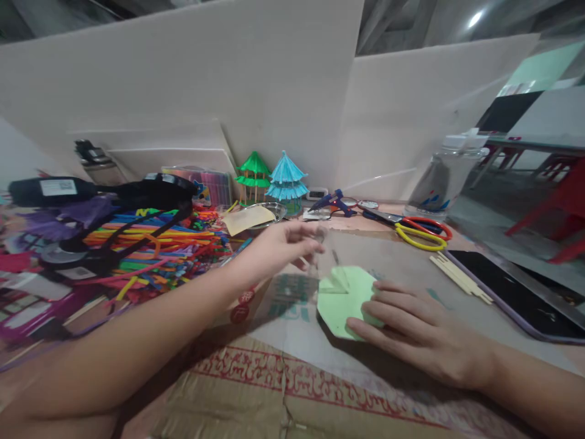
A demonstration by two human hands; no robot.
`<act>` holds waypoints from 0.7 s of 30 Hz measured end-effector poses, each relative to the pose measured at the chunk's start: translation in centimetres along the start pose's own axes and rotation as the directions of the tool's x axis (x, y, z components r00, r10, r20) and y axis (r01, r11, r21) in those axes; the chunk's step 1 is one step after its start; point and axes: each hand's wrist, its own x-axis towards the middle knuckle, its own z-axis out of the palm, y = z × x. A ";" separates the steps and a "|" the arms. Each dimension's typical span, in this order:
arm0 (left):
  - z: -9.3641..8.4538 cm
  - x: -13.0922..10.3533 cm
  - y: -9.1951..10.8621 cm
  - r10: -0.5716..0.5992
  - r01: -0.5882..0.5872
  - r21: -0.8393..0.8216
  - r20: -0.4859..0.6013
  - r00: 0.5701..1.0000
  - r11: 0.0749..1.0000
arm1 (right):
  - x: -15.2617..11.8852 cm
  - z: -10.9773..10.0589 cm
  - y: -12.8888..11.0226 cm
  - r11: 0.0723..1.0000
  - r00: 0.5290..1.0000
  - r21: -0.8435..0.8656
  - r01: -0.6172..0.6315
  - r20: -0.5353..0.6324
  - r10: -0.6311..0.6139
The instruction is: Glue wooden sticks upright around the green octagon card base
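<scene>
A light green paper octagon point(336, 314) lies on the cardboard, with dark lines and a paler wedge near its upper left. My right hand point(406, 329) rests over its right side, fingers spread out and pressing it down. To the upper left of the paper, my left hand point(295, 244) is raised with fingers half curled and the thumb apart from them. Around its fingertips there is a faint grey blur that I cannot make out; I see nothing held firmly. A thin dark streak, also blurred, stands just above the paper.
Behind stand green point(254, 174) and blue point(286, 177) paper pagodas, a glue gun point(336, 202), scissors point(423, 230) and a water bottle point(441, 177). At right lie pale sticks point(459, 277) and a phone point(516, 292). Colourful pipe cleaners point(155, 250) and black straps point(114, 201) crowd the left.
</scene>
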 end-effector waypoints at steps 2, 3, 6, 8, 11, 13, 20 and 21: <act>-2.3 0.5 1.3 0.005 -0.001 0.048 -0.082 0.997 0.999 | -0.4 0.3 -0.1 1.000 1.000 0.023 -0.017 0.015 0.017; -3.6 0.8 1.8 0.050 -0.032 0.122 -0.146 0.988 0.992 | -0.4 0.5 -0.2 0.999 1.000 0.033 -0.018 0.024 0.018; -7.3 2.3 2.7 0.371 -0.134 0.514 -0.394 0.841 0.847 | -0.1 0.5 -0.2 0.998 0.999 0.047 -0.033 0.035 0.032; -9.2 3.8 2.6 0.465 0.016 0.748 -0.429 0.775 0.664 | 0.3 0.3 -0.1 0.999 0.999 0.038 -0.026 0.033 0.025; -10.8 6.4 1.7 0.421 0.180 0.853 -0.413 0.808 0.490 | 0.8 -0.2 0.0 1.000 0.998 0.023 -0.016 0.055 0.015; -11.0 8.0 0.8 0.376 0.217 0.867 -0.403 0.834 0.448 | 0.9 -0.3 -0.1 0.999 0.997 0.026 -0.019 0.073 0.017; -11.3 9.4 -0.1 0.196 0.323 0.860 -0.422 0.885 0.394 | 0.6 -0.2 0.0 0.999 0.997 0.045 -0.012 0.082 0.008; -11.5 9.2 0.0 0.188 0.333 0.861 -0.426 0.885 0.385 | 0.6 -0.1 0.0 0.999 0.997 0.049 -0.015 0.076 0.011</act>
